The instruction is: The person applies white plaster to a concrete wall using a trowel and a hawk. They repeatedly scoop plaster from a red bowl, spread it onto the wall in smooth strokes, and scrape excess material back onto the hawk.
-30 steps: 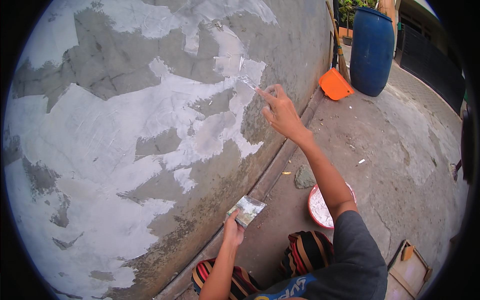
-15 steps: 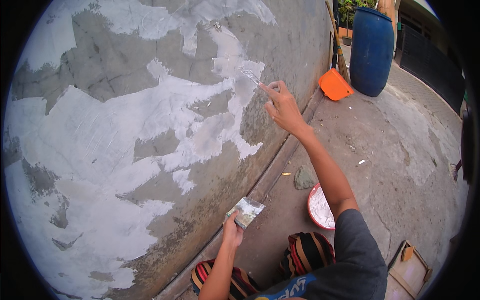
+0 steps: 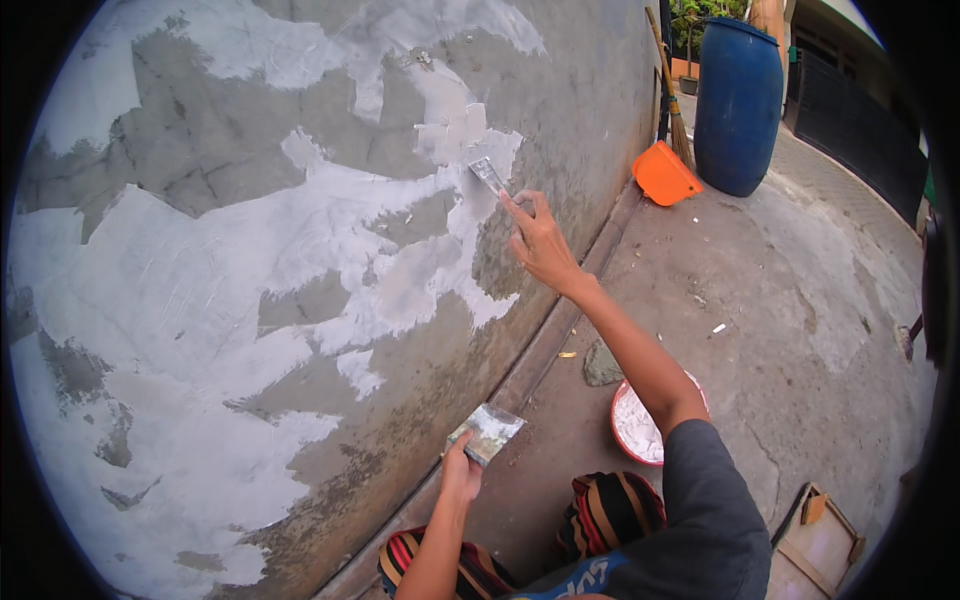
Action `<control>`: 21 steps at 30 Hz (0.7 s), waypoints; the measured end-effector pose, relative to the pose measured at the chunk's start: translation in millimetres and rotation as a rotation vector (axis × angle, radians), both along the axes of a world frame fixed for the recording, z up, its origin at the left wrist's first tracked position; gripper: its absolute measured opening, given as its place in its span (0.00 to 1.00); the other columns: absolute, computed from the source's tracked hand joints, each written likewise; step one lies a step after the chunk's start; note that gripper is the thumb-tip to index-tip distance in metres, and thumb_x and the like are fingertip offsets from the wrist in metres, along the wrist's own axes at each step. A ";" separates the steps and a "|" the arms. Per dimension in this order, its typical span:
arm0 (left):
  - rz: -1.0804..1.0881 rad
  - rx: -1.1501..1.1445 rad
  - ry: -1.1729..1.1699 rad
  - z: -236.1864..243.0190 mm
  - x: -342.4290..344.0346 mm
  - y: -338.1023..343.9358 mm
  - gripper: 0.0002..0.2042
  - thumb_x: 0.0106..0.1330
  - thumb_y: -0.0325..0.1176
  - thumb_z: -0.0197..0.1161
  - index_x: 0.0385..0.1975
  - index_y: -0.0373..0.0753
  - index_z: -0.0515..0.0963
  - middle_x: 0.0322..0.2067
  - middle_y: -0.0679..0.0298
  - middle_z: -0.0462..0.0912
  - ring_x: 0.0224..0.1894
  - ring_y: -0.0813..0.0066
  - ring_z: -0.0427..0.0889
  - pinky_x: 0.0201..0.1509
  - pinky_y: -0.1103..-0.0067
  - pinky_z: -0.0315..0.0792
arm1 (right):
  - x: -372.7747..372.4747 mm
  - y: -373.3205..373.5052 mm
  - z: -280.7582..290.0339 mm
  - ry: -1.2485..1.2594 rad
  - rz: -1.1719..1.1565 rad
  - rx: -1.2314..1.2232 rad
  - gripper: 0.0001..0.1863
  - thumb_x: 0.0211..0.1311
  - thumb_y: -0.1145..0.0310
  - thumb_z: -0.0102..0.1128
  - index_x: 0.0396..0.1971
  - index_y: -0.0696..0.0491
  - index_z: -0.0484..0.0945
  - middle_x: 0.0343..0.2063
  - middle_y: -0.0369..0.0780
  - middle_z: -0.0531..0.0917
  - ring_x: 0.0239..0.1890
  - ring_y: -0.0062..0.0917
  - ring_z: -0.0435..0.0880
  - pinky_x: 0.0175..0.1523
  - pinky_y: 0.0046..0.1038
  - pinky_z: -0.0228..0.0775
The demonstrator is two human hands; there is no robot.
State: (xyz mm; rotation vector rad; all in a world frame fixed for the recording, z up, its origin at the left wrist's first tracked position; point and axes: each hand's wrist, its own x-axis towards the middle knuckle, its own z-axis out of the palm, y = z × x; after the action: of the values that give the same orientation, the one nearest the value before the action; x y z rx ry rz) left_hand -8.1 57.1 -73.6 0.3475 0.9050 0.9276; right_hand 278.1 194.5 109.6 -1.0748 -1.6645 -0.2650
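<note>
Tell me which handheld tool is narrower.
The slim scraper in the right hand, up by the wall; the squarish plate in the left hand is wider.

A narrow, flat, whitish-grey scraper (image 3: 487,176) slants up and leftward from the right hand (image 3: 541,240), its tip over white coating (image 3: 462,135) on the rough grey wall (image 3: 305,302); contact is unclear. A thin, squarish, white-smeared plate (image 3: 490,430) sits tilted in the left hand (image 3: 460,472), near the wall's bottom edge.
</note>
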 end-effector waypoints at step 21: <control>0.011 0.010 0.021 -3.8 0.5 1.3 0.15 0.69 0.33 0.55 0.53 0.36 0.73 0.49 0.60 0.82 0.50 0.67 0.82 0.54 0.72 0.76 | 20.7 -23.3 20.4 -0.119 -0.028 -0.090 0.33 0.54 0.80 0.59 0.63 0.51 0.69 0.48 0.44 0.69 0.36 0.32 0.74 0.45 0.35 0.70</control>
State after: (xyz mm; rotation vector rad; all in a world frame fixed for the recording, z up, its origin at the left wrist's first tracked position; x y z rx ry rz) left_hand -7.6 58.4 -77.4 0.3614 0.9228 0.9405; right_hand 298.8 171.2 130.0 -1.1695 -1.7826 -0.2787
